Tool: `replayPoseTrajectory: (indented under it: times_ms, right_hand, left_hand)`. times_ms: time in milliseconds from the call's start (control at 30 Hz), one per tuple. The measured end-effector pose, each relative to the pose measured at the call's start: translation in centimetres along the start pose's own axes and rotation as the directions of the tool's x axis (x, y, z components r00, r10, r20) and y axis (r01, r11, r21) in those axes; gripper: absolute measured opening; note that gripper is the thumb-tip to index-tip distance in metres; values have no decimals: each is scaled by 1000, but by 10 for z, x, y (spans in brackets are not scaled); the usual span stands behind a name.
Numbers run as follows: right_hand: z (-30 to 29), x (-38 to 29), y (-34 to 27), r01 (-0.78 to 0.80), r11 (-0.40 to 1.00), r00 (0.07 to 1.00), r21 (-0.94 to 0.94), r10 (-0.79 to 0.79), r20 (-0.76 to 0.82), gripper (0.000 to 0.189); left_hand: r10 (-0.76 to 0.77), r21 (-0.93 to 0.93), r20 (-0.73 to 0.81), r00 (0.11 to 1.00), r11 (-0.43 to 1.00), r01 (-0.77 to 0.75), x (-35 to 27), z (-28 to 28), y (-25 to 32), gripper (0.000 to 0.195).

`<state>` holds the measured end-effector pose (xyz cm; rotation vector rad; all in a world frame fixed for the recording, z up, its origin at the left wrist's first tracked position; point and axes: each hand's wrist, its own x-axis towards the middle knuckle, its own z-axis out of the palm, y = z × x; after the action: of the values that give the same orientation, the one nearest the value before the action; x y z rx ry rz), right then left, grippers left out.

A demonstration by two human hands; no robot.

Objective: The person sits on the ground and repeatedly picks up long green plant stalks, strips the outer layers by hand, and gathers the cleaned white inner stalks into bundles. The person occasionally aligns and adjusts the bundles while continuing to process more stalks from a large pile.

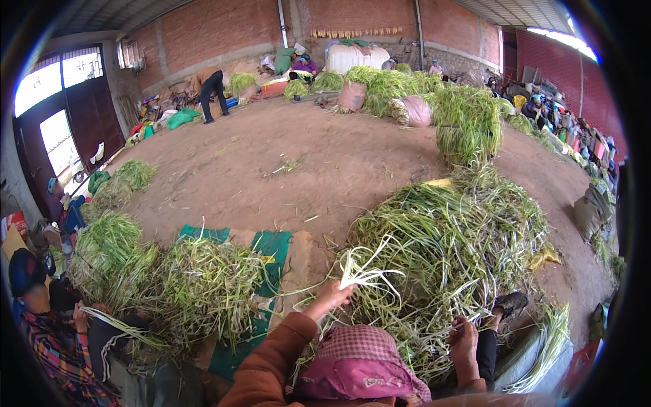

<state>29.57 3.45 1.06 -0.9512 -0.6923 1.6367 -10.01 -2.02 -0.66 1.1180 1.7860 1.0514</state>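
Note:
My left hand [331, 296], in a brown sleeve, grips a bunch of long pale stems [358, 277] whose loose ends fan out above the fingers. My right hand [464, 340] is raised at the lower right, its fingers closed around a thin stalk at the edge of a big heap of green leafy stalks [437, 239]. A pink cap with a checked crown [358, 356] fills the bottom middle and hides part of my arms. Right of my right hand, a bundle of pale-stemmed green stalks [546, 351] lies on a grey-blue surface [519, 361].
A person in a plaid top [56, 351] sits at the left, holding pale stems by another heap [208, 285]. A green and tan mat [272, 259] lies between the heaps. A tall bundle [468, 122] stands beyond mine. Farther back, one person bends over [211, 91].

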Motion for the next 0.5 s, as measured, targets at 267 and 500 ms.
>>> replayPoseTrajectory:
  times_ms: [267, 500]
  right_hand:
    - [47, -9, 16, -34, 968, 983, -250, 77, 165, 20]
    - [128, -9, 14, 34, 970, 898, -240, 76, 434, 20]
  left_hand:
    - [-23, -562, 164, 986, 819, 113, -10, -11, 26, 31]
    - [107, -571, 233, 966, 820, 47, -28, 70, 80, 32]
